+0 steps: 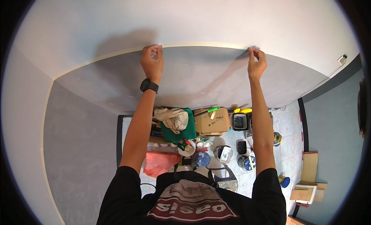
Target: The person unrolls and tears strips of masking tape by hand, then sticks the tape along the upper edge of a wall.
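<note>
A strip of cream masking tape point(203, 44) runs along the line where the white upper wall point(203, 16) meets the grey lower wall point(197, 68). My left hand point(152, 61), a black watch point(149, 85) on its wrist, pinches thumb and finger at the tape's lower edge. Further right, my right hand point(256, 64) pinches the tape's right end between thumb and fingertips. Between the two hands the strip looks taut and close to the wall. Left of my left hand, tape continues along the colour line to the corner and onto the side wall.
Below stand a cardboard box point(213, 123), a green cloth point(185, 129), paint tins point(202, 159), a black tray point(240, 122) and a step stool point(226, 178). A red plastic bag point(159, 162) lies left. A cable runs from a wall socket point(342, 59) at right.
</note>
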Available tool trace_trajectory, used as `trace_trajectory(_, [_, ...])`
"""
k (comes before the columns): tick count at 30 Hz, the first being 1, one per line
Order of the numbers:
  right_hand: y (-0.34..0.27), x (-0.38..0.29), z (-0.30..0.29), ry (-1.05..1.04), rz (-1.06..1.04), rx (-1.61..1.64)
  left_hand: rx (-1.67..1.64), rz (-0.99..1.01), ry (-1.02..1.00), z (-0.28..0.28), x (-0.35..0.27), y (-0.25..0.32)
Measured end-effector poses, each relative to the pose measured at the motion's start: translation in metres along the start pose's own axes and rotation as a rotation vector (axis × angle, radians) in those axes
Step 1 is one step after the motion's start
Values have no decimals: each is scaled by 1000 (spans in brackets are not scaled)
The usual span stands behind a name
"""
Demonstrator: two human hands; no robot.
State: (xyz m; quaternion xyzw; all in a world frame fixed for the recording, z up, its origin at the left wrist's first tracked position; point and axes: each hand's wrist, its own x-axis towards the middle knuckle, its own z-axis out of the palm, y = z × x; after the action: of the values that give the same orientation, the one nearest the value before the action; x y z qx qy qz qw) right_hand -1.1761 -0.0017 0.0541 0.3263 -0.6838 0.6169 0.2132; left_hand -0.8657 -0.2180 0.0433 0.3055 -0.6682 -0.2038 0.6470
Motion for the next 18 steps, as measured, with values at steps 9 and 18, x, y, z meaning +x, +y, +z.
trace_trajectory(9, [1, 3, -3, -34, 19, -5, -25, 10, -5, -1, 0, 1])
trace_trajectory(18, [4, 7, -8, -61, -1, 29, -6, 25, -1, 0, -1, 0])
